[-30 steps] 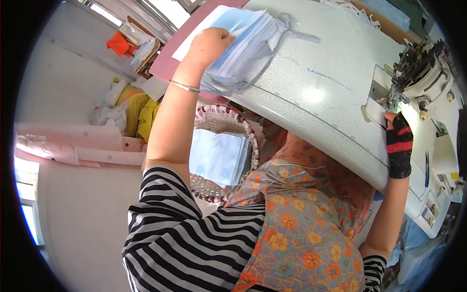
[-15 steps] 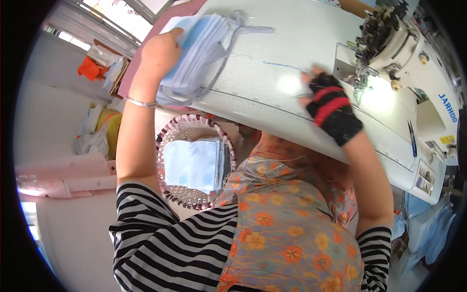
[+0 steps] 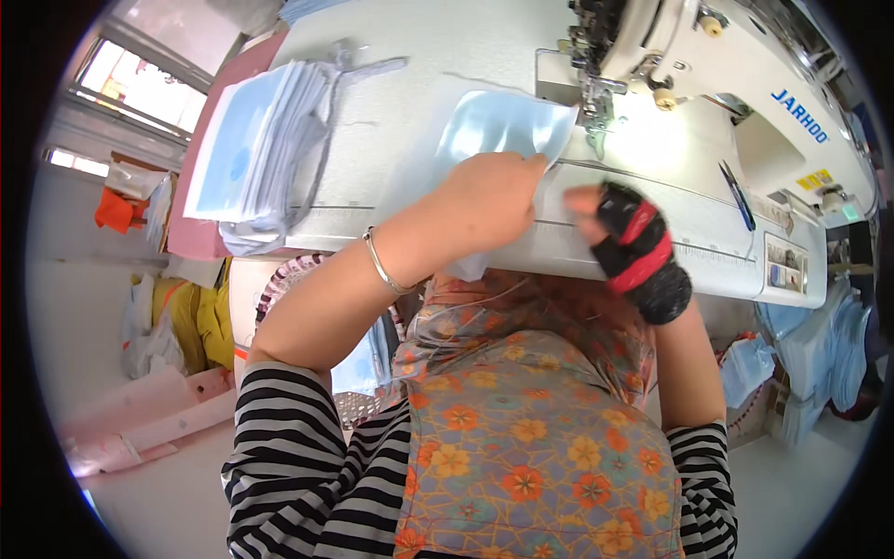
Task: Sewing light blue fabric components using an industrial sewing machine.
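Observation:
My left hand [image 3: 498, 200], a bracelet on its wrist, pinches the near edge of a light blue cloth piece [image 3: 494, 126]. The cloth is shiny, with a whitish sheer layer beside it, and lies on the table just left of the needle area of the sewing machine [image 3: 652, 65]. My right hand [image 3: 633, 247] wears a black and red fingerless glove. It hovers by the table's front edge, apart from the cloth, its fingers smeared by motion. To the left lies a thick stack of light blue and white cloth pieces [image 3: 247, 140] with grey straps.
Black thread snips [image 3: 738, 196] lie right of the machine's needle. Below the table's front left, my left arm partly covers a woven basket [image 3: 279, 284] holding light blue pieces [image 3: 363, 363]. More blue pieces [image 3: 819, 354] hang at the lower right.
My left hand has moved right from the stack to beside the needle, now with a blue cloth piece in it. My right hand has shifted slightly nearer the front edge. The view has turned right.

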{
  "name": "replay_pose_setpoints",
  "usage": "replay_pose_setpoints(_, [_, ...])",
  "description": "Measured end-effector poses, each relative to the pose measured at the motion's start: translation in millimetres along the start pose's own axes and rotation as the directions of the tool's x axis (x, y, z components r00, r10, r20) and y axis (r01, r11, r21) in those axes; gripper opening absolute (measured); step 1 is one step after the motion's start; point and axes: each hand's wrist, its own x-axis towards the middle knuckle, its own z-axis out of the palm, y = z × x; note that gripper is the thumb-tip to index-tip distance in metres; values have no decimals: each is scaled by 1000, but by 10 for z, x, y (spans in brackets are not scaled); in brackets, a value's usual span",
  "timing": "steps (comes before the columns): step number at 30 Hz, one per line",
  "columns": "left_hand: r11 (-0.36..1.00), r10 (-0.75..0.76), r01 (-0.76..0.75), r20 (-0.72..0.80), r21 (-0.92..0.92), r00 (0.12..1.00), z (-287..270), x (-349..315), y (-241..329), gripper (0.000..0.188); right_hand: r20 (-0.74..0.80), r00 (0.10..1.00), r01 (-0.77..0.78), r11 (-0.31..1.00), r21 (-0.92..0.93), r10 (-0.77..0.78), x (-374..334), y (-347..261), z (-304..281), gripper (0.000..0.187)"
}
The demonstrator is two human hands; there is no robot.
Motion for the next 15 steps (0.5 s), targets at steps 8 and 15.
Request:
replay_pose_setpoints(8, [987,-37,55,117,-151,992,36,362,159,24,-18,988,124,860,-495,-153,-56,186,-34,36])
replay_pose_setpoints(15, [964,229,-140,-438,225,869,328,653,-249,17,-10,987,137,868,-476,-161,-48,152,-32,37])
